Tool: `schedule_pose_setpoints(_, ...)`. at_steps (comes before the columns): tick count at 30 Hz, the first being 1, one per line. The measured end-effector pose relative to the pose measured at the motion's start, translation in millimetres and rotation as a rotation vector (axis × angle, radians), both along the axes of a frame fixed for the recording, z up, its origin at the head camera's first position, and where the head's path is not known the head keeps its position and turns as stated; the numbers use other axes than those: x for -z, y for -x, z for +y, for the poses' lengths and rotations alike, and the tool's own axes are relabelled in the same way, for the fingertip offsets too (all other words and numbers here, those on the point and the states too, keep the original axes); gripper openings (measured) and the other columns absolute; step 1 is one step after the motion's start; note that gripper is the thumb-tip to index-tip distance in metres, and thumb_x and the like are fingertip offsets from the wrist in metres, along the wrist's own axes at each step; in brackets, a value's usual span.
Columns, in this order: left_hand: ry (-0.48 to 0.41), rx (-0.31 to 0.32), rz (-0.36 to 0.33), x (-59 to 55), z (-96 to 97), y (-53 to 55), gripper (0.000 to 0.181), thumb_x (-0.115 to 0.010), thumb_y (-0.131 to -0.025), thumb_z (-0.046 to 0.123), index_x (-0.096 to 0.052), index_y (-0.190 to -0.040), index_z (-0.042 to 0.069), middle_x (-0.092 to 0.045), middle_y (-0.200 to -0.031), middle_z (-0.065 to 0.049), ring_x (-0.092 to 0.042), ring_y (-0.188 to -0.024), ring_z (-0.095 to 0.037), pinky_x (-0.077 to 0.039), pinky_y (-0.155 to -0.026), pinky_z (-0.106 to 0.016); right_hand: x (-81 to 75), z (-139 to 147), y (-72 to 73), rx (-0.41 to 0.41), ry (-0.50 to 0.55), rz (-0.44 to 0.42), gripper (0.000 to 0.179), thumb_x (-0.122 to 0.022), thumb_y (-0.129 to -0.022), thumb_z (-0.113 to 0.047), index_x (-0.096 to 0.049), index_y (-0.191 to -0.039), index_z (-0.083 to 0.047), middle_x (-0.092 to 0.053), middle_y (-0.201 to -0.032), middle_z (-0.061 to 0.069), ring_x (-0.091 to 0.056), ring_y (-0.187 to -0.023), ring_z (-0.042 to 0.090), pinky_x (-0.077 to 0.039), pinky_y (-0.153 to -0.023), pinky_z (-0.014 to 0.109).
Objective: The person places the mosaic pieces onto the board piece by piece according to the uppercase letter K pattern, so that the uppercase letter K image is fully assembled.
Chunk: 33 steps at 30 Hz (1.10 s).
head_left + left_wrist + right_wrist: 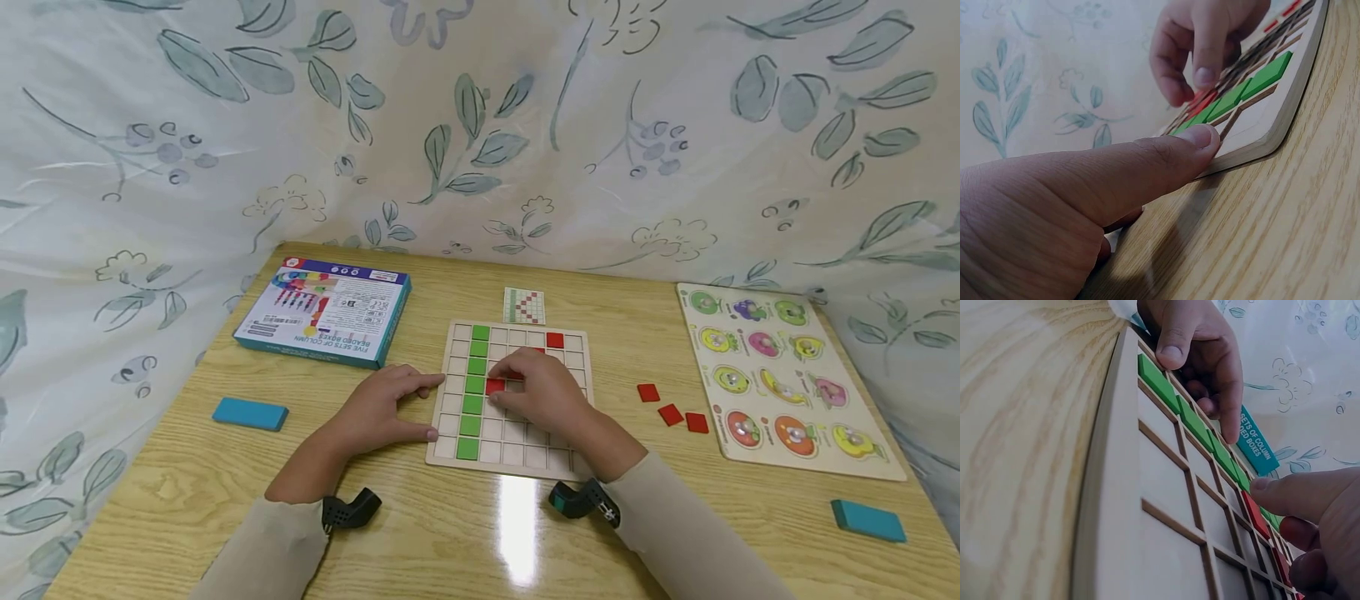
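A wooden grid board (512,458) lies on the table, with a column of green tiles (470,425) near its left side. My left hand (382,408) rests at the board's left edge, thumb and forefinger spread and touching it. Over the middle of the board is my right hand (543,387), its thumb and forefinger apart on either side of a red tile (495,386) lying in a cell beside the green column. In the right wrist view the thumb is close to that red tile (1255,514). Another red tile (555,340) sits near the top; others are partly hidden under the hand.
A small pattern card (523,306) lies behind the board. Three loose red tiles (671,414) lie to the right, near a fruit puzzle board (787,375). At the left are a boxed toy (322,312) and a blue block (251,413); another blue block (868,521) sits at front right.
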State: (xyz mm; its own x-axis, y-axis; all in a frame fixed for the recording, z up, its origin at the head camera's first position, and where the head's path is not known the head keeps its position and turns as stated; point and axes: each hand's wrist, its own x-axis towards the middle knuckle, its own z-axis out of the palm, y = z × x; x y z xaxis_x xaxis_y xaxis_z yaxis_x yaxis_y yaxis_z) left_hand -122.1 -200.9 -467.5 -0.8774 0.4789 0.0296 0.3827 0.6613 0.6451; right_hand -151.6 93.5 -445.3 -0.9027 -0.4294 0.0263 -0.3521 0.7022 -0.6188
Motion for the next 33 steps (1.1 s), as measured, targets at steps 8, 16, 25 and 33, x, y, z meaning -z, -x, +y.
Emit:
schedule_pose_setpoints(8, 0.006, -0.007, -0.002, 0.1, 1.2, -0.3, 0.078, -0.094, -0.081, 0.044, -0.066, -0.15, 0.022, -0.058, -0.104, 0.012, -0.052, -0.098, -0.013, -0.045, -0.091, -0.041, -1.0, 13.8, -5.8, 0.018, 0.04, 0.011, 0.026, -0.089, -0.089, -0.025, -0.081, -0.113, -0.019, -0.07, -0.108, -0.006, -0.059, -0.092, 0.017, -0.05, -0.084, 0.039)
schedule_pose_setpoints(16, 0.004, -0.006, 0.001, -0.2, 0.9, -1.5, 0.078, -0.094, -0.081, 0.045, -0.066, -0.15, 0.021, -0.058, -0.104, 0.012, -0.051, -0.098, -0.013, -0.045, -0.09, -0.041, -0.8, 38.4, -11.8, 0.053, 0.062, -0.01, 0.028, -0.088, -0.09, -0.022, -0.08, -0.118, -0.021, -0.07, -0.116, -0.006, -0.059, -0.09, 0.017, -0.051, -0.082, 0.038)
schedule_pose_setpoints(25, -0.004, -0.008, -0.002, -0.3, 0.4, -2.4, 0.078, -0.094, -0.082, 0.045, -0.066, -0.15, 0.021, -0.058, -0.105, 0.012, -0.052, -0.099, -0.013, -0.045, -0.091, -0.042, 0.5, 70.3, -16.2, 0.107, 0.032, 0.013, 0.033, -0.089, -0.089, -0.022, -0.079, -0.12, -0.019, -0.071, -0.116, -0.005, -0.056, -0.078, 0.016, -0.049, -0.07, 0.033)
schedule_pose_setpoints(33, -0.003, -0.005, 0.008, 0.0, 0.7, -1.4, 0.078, -0.094, -0.082, 0.045, -0.066, -0.15, 0.02, -0.059, -0.105, 0.012, -0.052, -0.098, -0.013, -0.045, -0.091, -0.041, -1.8, 97.9, -18.7, 0.159, 0.004, 0.015, 0.035, -0.09, -0.088, -0.021, -0.079, -0.122, -0.017, -0.069, -0.115, 0.001, -0.052, -0.076, 0.019, -0.045, -0.067, 0.033)
